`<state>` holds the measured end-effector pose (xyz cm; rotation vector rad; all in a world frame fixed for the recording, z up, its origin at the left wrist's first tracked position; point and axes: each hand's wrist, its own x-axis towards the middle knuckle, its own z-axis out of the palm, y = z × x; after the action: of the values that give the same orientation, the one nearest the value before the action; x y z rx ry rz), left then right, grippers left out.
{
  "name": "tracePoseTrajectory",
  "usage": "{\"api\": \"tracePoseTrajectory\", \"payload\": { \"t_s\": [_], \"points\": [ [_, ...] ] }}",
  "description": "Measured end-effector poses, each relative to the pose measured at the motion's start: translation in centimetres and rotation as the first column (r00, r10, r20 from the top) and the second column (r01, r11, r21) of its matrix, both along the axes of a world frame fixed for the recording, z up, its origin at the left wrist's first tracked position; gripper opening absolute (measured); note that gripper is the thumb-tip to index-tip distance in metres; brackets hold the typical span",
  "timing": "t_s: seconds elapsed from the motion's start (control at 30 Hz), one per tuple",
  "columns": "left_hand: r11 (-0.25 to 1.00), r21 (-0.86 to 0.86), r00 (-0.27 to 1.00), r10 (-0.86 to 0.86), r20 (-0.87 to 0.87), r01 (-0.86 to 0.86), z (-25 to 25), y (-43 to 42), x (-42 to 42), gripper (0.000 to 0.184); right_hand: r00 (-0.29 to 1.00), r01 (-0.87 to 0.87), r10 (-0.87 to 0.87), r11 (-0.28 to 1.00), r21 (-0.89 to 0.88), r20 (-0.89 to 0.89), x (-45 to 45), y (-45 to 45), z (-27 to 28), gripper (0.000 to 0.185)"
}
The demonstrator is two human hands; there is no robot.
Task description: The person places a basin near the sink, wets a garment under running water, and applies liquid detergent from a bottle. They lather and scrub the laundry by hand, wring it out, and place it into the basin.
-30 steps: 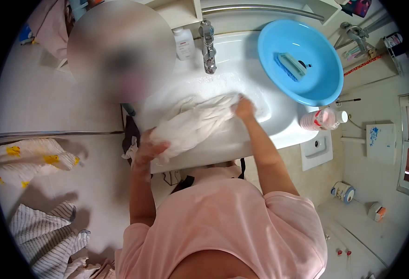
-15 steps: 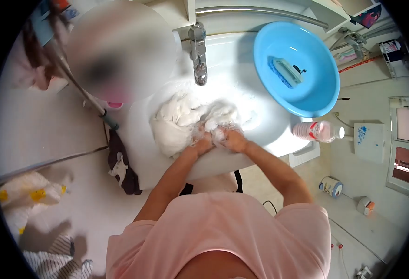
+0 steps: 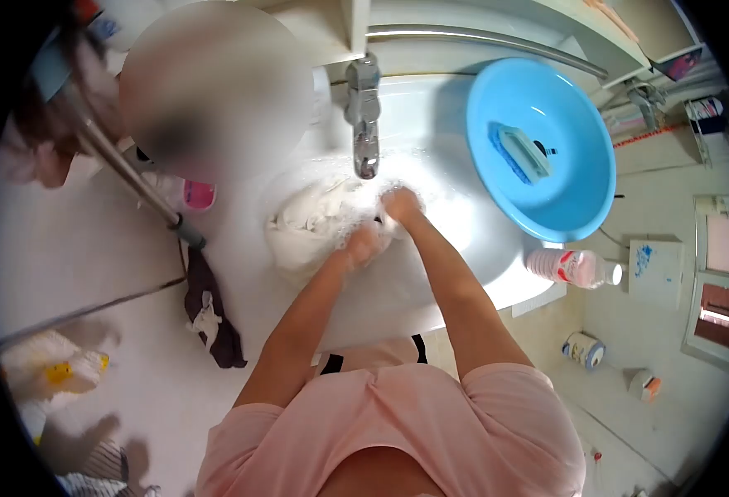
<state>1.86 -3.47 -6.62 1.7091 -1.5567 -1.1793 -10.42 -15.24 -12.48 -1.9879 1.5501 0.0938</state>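
A bunched, wet white cloth (image 3: 302,240) lies in the white sink (image 3: 464,286) among soap suds. My left hand (image 3: 363,245) is closed on the cloth's right side, slightly blurred by motion. Farther from me, below the faucet (image 3: 365,124), my right hand (image 3: 402,203) is closed on a sudsy part of the same cloth. Foam covers some of the fingertips of both hands.
A light blue basin (image 3: 580,199) at the sink's right holds a scrub brush (image 3: 523,155). Beside it lies a clear plastic bottle (image 3: 576,269) with a white cap. A dark cloth (image 3: 207,298) hangs at the left, near a metal pole (image 3: 120,157).
My right hand has moved away from me toward the faucet with its part of the cloth. My left hand stays nearer the front edge. The whole view has shifted slightly.
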Motion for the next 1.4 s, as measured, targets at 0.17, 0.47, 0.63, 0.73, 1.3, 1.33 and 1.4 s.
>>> {"api": "tracePoseTrajectory", "payload": {
  "t_s": [0.17,0.47,0.63,0.73,1.3,1.33,1.4],
  "points": [
    [0.987,-0.138,0.957,-0.038,0.288,0.080,8.0,1.7,7.0,0.091,0.936,-0.290,0.241,0.941,-0.176,-0.256,-2.0,1.1,2.4,0.062],
    [0.923,0.353,0.719,-0.351,0.600,0.155,4.6,2.5,3.4,0.096,0.972,-0.219,0.233,0.937,-0.274,0.021,-0.4,13.3,7.2,0.070],
    [0.909,0.367,0.835,-0.352,0.423,0.198,-1.2,1.5,4.2,0.094,0.900,-0.365,0.324,0.926,-0.098,-0.291,0.6,11.9,9.2,0.059],
    [0.881,0.411,0.864,-0.383,0.326,0.235,-3.2,-1.2,4.6,0.092,0.934,-0.330,0.298,0.930,-0.159,-0.197,0.5,7.9,5.0,0.049],
    [0.997,-0.079,0.978,0.003,0.210,0.014,1.1,0.1,8.9,0.079,1.000,0.027,-0.026,0.990,0.140,-0.007,-0.5,-0.3,5.3,0.039],
    [0.999,-0.016,0.954,-0.044,0.296,0.051,1.8,0.9,8.6,0.078,0.988,-0.101,0.123,0.970,0.222,-0.090,-0.4,0.6,3.2,0.049],
    [0.992,0.065,0.881,-0.127,0.455,0.109,1.5,2.4,6.7,0.076,0.929,-0.293,0.324,0.939,0.181,-0.178,0.6,3.8,1.6,0.055]
  ]
}}
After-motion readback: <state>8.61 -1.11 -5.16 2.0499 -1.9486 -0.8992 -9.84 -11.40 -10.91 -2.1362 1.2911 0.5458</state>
